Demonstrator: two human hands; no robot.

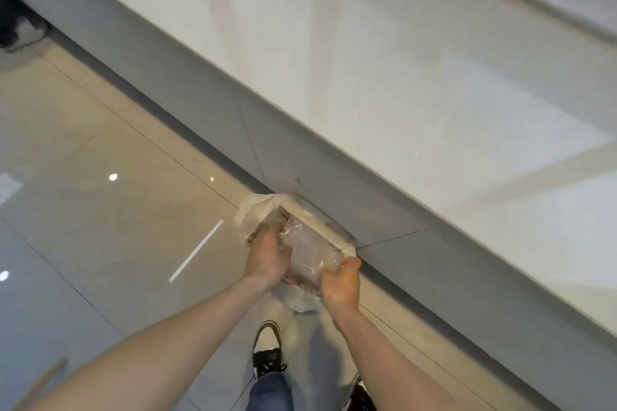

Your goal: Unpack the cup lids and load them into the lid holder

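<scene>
- Head view: left hand [267, 255] and right hand [340, 284] each grip the clear crinkly plastic sleeve of cup lids [312, 252], held low beside the white glossy worktop [384, 60].
- Likely light, slippery, crushable; hold by the sides.

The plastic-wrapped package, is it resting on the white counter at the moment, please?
No, both hands hold the package in the air beside the counter, above the floor.

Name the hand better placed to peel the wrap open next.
Probably the left hand: it grips the clear wrap at the opened, bunched end, while the right hand holds the near end steady.
</scene>
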